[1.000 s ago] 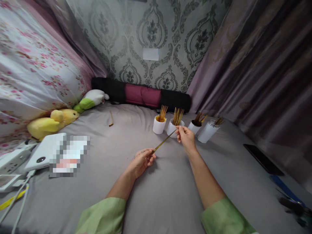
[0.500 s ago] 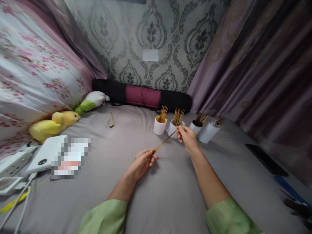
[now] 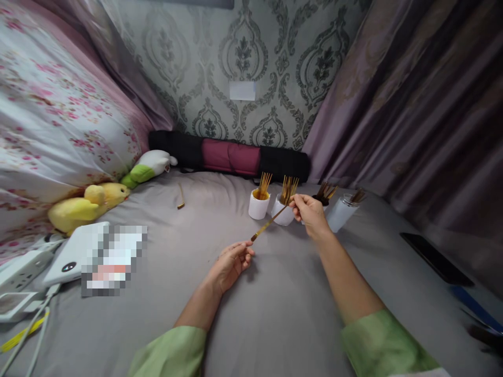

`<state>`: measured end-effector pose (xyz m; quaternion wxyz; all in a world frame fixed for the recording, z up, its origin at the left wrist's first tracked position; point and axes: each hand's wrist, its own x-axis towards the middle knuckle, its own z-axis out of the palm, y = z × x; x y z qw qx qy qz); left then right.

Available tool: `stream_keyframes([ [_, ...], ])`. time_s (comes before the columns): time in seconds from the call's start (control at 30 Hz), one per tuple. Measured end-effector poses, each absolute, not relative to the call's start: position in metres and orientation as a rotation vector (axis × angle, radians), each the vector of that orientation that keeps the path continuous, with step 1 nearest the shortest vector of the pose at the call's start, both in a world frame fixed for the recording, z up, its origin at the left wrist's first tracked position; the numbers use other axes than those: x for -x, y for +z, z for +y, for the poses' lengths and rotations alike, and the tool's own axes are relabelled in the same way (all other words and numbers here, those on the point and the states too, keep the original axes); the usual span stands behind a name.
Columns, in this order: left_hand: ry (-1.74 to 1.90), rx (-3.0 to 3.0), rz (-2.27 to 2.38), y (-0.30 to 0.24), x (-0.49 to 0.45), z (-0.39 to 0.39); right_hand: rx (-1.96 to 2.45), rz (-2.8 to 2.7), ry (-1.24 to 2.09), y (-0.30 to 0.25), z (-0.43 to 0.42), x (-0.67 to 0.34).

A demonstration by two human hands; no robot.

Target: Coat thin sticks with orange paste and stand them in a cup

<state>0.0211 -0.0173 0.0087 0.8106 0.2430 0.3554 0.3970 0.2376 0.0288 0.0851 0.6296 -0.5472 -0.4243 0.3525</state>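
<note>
Right hand (image 3: 312, 215) pinches the stick (image 3: 271, 223); can't tell if left hand (image 3: 232, 265) grips its tip. Sloppy pinch could drop it tho.

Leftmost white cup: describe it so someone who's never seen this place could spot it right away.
Across the back of the grey sheet lies a long black-and-maroon roll. In front of its right end, a row of containers holds thin sticks; go to the row's left end. That white cup is the only one showing a bright yellow inside below its rim.
</note>
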Motion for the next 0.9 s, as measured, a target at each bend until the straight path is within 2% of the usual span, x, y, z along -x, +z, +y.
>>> stream_keyframes([
  [0.57, 0.845, -0.444, 0.703, 0.003, -0.017, -0.010, 1.230, -0.894, 0.558, 0.138, 0.055, -0.261],
  [0.9, 0.848, -0.423, 0.688, 0.002, -0.017, -0.008, 1.264, -0.997, 0.289, 0.152, 0.082, -0.257],
])
